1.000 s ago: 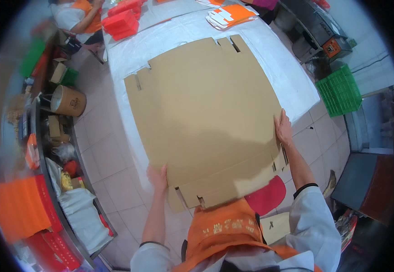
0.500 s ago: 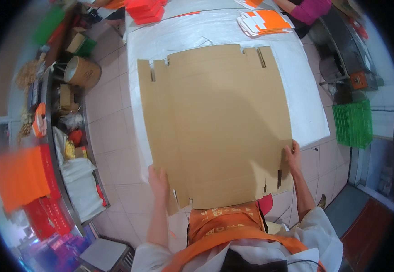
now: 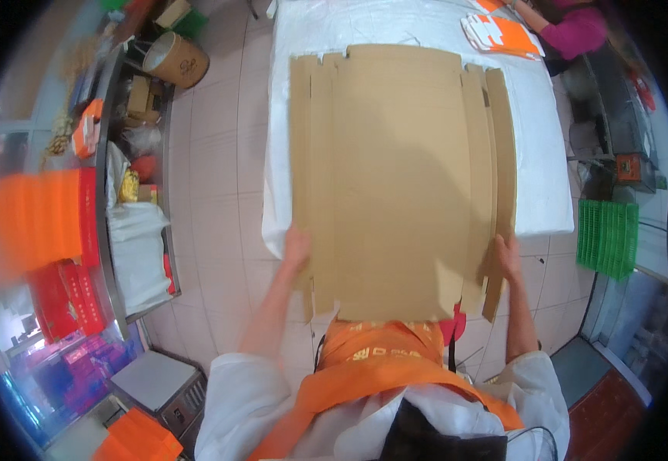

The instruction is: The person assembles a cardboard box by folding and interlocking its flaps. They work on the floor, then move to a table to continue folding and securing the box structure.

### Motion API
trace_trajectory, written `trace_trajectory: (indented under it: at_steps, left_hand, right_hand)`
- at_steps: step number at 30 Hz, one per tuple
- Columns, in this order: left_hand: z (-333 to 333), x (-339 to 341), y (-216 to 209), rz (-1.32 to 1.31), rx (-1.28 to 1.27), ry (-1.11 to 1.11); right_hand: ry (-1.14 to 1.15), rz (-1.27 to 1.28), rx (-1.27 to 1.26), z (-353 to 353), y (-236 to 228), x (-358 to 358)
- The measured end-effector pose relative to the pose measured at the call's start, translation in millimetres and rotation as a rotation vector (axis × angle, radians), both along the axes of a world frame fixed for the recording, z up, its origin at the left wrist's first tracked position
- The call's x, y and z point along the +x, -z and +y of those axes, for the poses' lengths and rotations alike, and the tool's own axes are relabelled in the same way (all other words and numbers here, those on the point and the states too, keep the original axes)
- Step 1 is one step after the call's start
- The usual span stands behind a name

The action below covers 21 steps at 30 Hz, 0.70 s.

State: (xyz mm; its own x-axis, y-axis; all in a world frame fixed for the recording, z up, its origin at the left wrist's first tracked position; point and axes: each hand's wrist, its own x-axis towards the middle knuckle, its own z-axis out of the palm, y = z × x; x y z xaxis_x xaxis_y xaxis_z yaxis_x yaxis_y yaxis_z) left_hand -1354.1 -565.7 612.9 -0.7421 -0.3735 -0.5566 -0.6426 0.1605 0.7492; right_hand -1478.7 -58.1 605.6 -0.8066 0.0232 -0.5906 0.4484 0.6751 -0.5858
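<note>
A large slotted cardboard sheet (image 3: 403,177) lies on the white-covered table (image 3: 538,207), its near end reaching over the table's front edge to my orange apron (image 3: 384,346). Both side strips are bent along their creases, the right one standing up most. My left hand (image 3: 297,247) grips the sheet's left edge near the front corner; part of its fingers is hidden. On the opposite side my right hand (image 3: 505,257) is closed on the folded right flap, with fingers against its outer face.
Orange and white flat pieces (image 3: 503,34) lie at the table's far right, beside another person's arm in a purple sleeve (image 3: 576,32). A green crate (image 3: 608,237) stands right of the table. At left are a loaded shelf (image 3: 138,238), a round bucket (image 3: 176,60) and a stool-like box (image 3: 157,384).
The right side strip has been folded upward from flat, and the left one has bent too. The whole view has shifted, so the table appears further right.
</note>
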Motion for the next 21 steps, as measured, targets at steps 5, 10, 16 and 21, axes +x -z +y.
trace_trajectory:
  at_steps: [5, 10, 16, 21]
  left_hand:
    - [87, -23, 39, -0.147, -1.028, 0.204]
    - [59, -28, 10, 0.066, -0.308, -0.057]
    - [30, -40, -1, -0.189, -0.342, 0.153]
    - [75, -34, 26, 0.095, -0.896, 0.261]
  right_hand:
    - [-0.098, 0.5, 0.447, -87, 22, 17]
    - [0.56, -0.045, -0.727, -58, -7, -1]
    - [-0.003, -0.023, -0.172, -52, 15, -12]
    - [-0.184, 0.458, 0.449, -107, 27, 17]
